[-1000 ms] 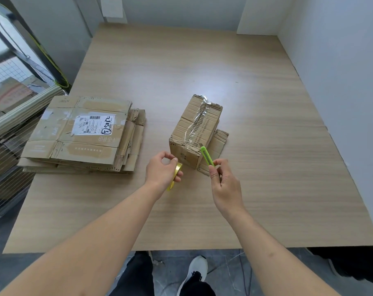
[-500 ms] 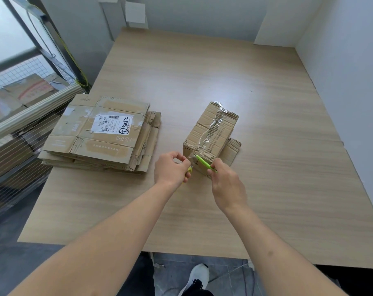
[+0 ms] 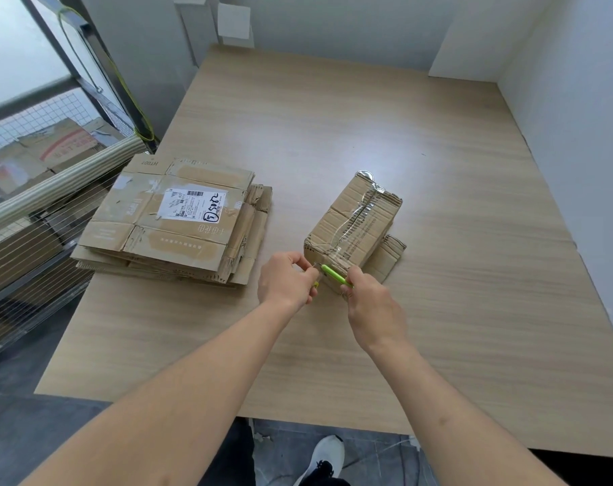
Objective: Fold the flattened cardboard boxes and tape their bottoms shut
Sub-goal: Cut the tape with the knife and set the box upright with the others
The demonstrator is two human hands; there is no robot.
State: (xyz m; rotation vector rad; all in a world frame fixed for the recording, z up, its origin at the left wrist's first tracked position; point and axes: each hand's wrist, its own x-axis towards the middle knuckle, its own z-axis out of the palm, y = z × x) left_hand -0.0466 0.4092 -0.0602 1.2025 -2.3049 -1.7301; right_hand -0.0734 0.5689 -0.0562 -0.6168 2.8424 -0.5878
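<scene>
Gripped green cutter (image 3: pixel 335 275) in right hand (image 3: pixel 375 312), pinched tape roll (image 3: pixel 316 284) in left hand (image 3: pixel 286 282) at frame centre, likely to sever tape at box (image 3: pixel 354 229) edge.

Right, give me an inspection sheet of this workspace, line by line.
Surface: wooden table, bare around the work.
Job's things: folded box, clear tape along its top; stack of flattened boxes on its left.
Clutter: nothing seen.
Grips: left hand holds a yellow tape roll, mostly hidden; right hand holds a green cutter at the box's near end.
Cables: yellow-green cord on the rack.
Surroundings: wire rack, white walls.
</scene>
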